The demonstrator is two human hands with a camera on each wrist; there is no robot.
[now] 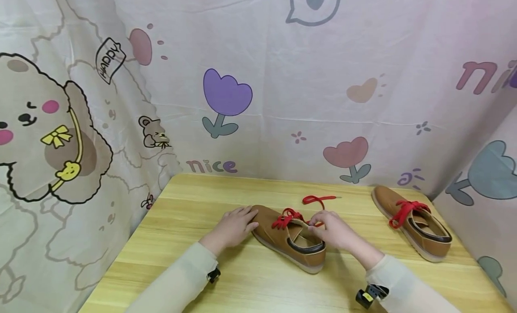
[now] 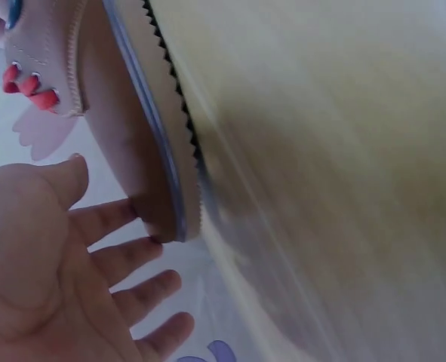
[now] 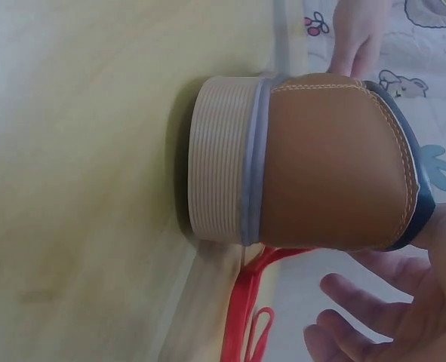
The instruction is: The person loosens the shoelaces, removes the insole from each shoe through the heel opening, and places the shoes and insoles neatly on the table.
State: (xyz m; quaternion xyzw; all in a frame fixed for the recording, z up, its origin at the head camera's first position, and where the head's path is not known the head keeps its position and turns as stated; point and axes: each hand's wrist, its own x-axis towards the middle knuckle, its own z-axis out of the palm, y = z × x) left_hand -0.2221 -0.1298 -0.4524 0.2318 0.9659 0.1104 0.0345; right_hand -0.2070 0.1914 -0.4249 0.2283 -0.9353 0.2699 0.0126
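Observation:
A brown leather shoe [image 1: 278, 236] with a pale sole lies in the middle of the wooden table, toe to the left. Red lace [image 1: 287, 218] is threaded through its eyelets; a long loose end trails behind it. My left hand [image 1: 233, 227] is at the toe, fingers spread and nearly straight, with fingertips touching the leather in the left wrist view. At the shoe's opening, my right hand [image 1: 333, 230] pinches the far side of the collar, thumb on the inner side. Its other fingers are loosely bent outside the shoe [image 3: 336, 166]. The tips of the pinching fingers are partly hidden.
A second brown shoe [image 1: 432, 246], its red lace tied in a bow [image 1: 409, 210], stands at the table's right side. The table [image 1: 194, 196] meets a patterned curtain [image 1: 274, 147] at the back, with more curtain at both sides.

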